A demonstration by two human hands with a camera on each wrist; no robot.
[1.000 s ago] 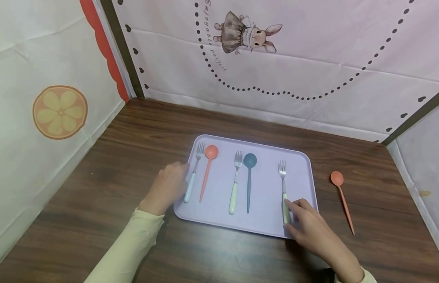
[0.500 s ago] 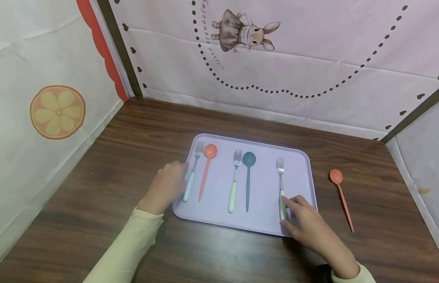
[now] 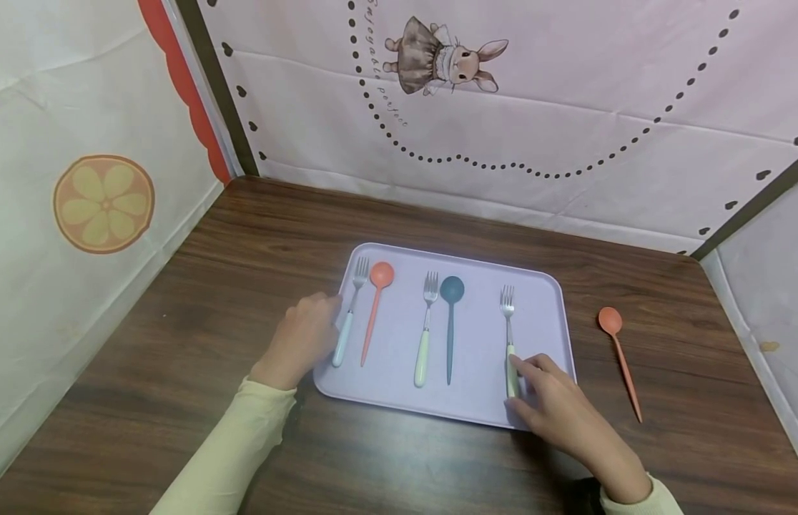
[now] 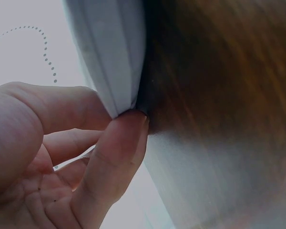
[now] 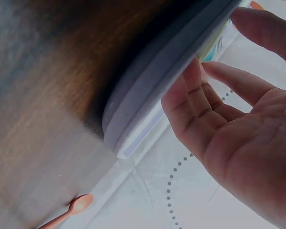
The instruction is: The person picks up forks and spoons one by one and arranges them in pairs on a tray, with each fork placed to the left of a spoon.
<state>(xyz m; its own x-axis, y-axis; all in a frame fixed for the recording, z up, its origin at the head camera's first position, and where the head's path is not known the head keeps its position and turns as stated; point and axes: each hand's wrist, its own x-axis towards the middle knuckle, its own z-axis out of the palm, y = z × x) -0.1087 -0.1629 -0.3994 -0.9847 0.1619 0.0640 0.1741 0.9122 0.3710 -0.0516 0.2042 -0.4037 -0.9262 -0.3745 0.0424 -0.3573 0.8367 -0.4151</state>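
Observation:
A lavender tray (image 3: 399, 315) lies on the wooden table. At its left edge, my left hand (image 3: 300, 336) pinches the rim between thumb and fingers; the left wrist view shows the thumb (image 4: 126, 138) against it. On the tray's right side is a fork (image 3: 511, 383) with a pale green handle. My right hand (image 3: 553, 400) holds that handle lightly, with curled index finger and thumb near its lower end. Also on the tray are a blue-handled fork (image 3: 343, 342), an orange spoon (image 3: 373, 315), a green-handled fork (image 3: 422, 357) and a dark teal spoon (image 3: 450, 336).
Another orange spoon (image 3: 626, 368) lies on the table (image 3: 257, 243) to the right of the tray, and it shows at the lower left of the right wrist view. Printed cloth (image 3: 534, 136) walls stand behind and beside the table.
The right-hand fork has slid slightly left with my right hand. My left hand keeps its place at the tray's edge. The whole head view has shifted a little.

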